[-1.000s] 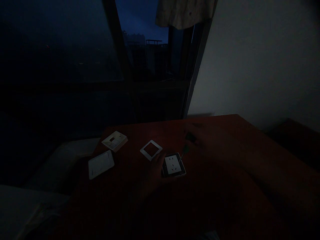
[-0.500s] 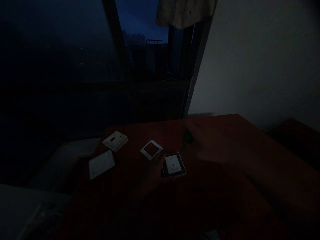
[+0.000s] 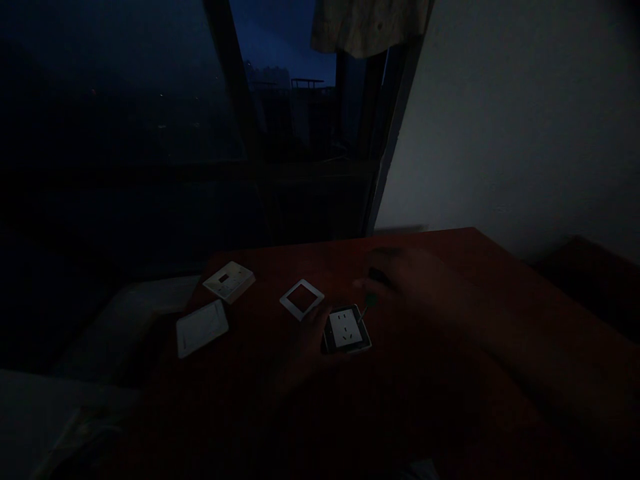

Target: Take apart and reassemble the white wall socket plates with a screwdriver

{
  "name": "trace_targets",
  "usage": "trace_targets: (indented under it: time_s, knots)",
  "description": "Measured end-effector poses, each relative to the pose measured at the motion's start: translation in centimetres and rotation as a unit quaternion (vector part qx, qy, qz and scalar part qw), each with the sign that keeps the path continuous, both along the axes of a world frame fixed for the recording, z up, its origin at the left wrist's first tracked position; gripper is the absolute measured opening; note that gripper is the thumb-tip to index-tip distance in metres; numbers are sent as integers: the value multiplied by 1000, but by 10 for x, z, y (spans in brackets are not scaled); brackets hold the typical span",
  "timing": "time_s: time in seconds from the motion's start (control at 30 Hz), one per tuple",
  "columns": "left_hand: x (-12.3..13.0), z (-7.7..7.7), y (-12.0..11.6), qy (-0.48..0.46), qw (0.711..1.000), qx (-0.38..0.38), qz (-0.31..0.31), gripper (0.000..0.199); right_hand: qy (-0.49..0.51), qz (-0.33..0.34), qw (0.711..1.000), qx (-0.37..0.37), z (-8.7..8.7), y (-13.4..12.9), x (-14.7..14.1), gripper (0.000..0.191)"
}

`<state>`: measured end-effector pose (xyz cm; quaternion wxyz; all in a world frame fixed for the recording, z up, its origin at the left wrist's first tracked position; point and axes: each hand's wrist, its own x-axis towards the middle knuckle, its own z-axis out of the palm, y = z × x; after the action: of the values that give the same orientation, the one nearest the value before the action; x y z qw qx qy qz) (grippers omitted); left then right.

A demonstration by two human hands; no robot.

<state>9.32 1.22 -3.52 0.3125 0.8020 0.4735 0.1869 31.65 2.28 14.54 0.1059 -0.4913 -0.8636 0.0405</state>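
Observation:
A wall socket (image 3: 345,329) with a white face and dark border lies face up on the reddish table. My left hand (image 3: 311,343) grips it from its left side, thumb along the near edge and fingers at the far left corner. In my right hand (image 3: 400,270) is a screwdriver (image 3: 371,300) with a green and dark handle. Its shaft slants down, and the tip meets the socket's right border. Just beyond my left fingers lies a square white frame (image 3: 315,291). The light is very dim, so finger details are hard to see.
At the table's left are a white box-like plate (image 3: 230,281) with a small rectangular opening and a flat white panel (image 3: 202,328). Behind the table (image 3: 450,243) stand a dark window and, to the right, a pale wall (image 3: 515,120).
My right hand has shifted a little on the screwdriver's handle, now showing green below the fingers. The tip stays at the socket's right border. My left hand keeps its grip.

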Motion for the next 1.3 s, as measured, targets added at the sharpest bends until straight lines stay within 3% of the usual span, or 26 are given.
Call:
trace_targets:
  time_s: [0.07, 0.17, 0.33, 0.4, 0.5, 0.57, 0.83, 1.0, 1.07, 1.13, 1.2, 1.3]
  knots:
    - [0, -1, 0, 2, 1000, 2, -4, 100, 34, 12, 999, -3, -5, 2, -2, 15]
    - [1, -3, 1, 5, 1000, -2, -1, 98, 59, 32, 997, -25, -5, 1, -3, 40]
    - [1, -3, 1, -11, 1000, -3, 0, 99, -136, -84, 986, 36, 5, -3, -5, 34]
    - [1, -2, 0, -12, 1000, -4, -2, 98, -156, -74, 984, 38, 8, -3, -4, 37]
    - [1, -3, -1, -5, 1000, -4, -1, 100, -89, 4, 996, 7, 11, -2, 2, 21]
    - [0, -4, -1, -1, 1000, 1, -4, 100, -32, 49, 998, -31, 12, -2, 5, 24]
    - [1, -4, -1, -3, 1000, -10, 3, 100, 18, 48, 998, -35, 2, 1, 5, 18]
    - [0, -8, 0, -7, 1000, 8, -9, 100, 125, 119, 977, -124, 3, -4, 5, 43]
    - [0, -8, 0, -12, 1000, 16, -16, 98, 94, 92, 986, -97, 4, -7, 1, 41]
    - [0, -6, 1, -12, 1000, 15, -16, 98, 12, 18, 999, -31, 5, -7, -3, 30]
    - [1, -2, 1, -9, 1000, 8, -17, 98, -77, -52, 996, 16, 6, -7, -7, 35]
    - [1, -2, 2, 5, 1000, 2, -21, 98, -109, -49, 993, 9, 9, -8, -7, 29]
